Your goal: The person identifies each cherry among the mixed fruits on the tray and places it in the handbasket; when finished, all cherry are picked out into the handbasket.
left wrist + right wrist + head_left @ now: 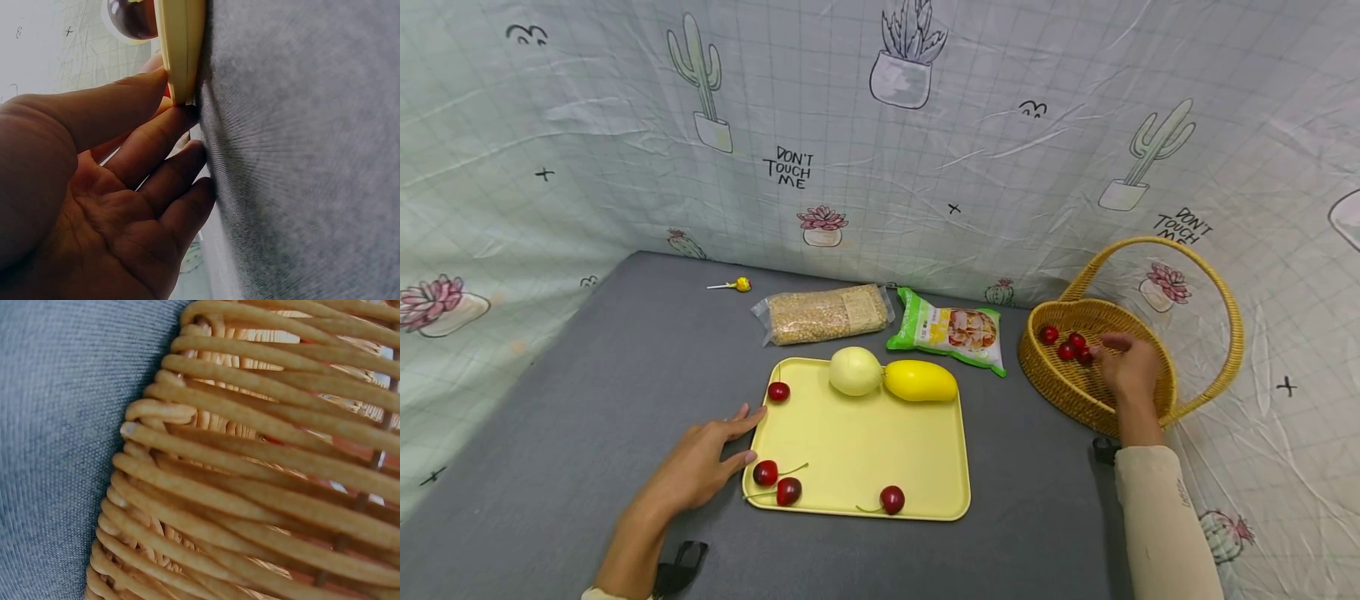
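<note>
My left hand [700,462] rests at the left edge of a yellow tray [850,450], its thumb and index finger touching the rim well apart. In the left wrist view, the thumb [119,103] lies against the tray's side [178,50], with the other fingers fairly straight. Inside the wicker basket [1037,367] at the right, my right hand [1131,367] has its fingertips at a red cherry [1086,357]; whether they pinch it is unclear. More cherries [1048,335] lie beside it. The right wrist view holds only the basket's woven wall [250,469], hiding that hand.
Several stemmed cherries [892,499] lie along the tray's edges. A pale green round fruit [854,371] and a yellow mango [921,381] sit at its back rim. Behind are a bag of grains [827,314], a green-white packet [951,329] and a lollipop [742,284]. The basket's handle [1228,321] arches high.
</note>
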`<state>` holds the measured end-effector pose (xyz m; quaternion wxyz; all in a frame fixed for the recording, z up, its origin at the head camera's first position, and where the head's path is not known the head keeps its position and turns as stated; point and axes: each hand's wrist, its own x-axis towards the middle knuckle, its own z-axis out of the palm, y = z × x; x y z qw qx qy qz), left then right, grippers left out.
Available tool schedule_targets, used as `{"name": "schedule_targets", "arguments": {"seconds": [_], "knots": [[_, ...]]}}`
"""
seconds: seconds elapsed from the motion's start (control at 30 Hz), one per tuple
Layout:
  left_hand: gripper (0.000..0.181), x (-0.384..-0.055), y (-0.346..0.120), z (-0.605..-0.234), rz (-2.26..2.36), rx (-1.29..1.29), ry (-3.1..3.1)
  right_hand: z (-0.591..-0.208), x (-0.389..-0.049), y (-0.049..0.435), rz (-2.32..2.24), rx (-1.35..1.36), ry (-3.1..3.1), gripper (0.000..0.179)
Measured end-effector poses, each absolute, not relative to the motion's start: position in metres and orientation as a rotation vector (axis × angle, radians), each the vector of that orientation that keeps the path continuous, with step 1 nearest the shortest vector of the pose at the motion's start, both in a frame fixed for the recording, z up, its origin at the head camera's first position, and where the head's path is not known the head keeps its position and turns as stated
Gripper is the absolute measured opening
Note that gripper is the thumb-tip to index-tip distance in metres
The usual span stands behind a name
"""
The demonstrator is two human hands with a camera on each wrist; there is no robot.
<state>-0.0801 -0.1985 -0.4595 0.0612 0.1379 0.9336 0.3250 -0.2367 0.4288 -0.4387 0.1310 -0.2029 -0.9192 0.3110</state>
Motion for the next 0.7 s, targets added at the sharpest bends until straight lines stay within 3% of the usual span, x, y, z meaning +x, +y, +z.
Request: {"name": "schedule_targets", "arguments": {"seconds": [0.4,0.7], "knots": [[0.063,-0.08,-0.199,-0.46,0.979,0.406,2.827,-0.436,-0.235,0.421,0.893,-0.578,-2.303,0.034],[0.062,-0.08,-0.199,-0.46,0.985,0.399,2.824,-0.435,-0.232,0.412,0.785,-0.16,-2.062,0.028]]}}
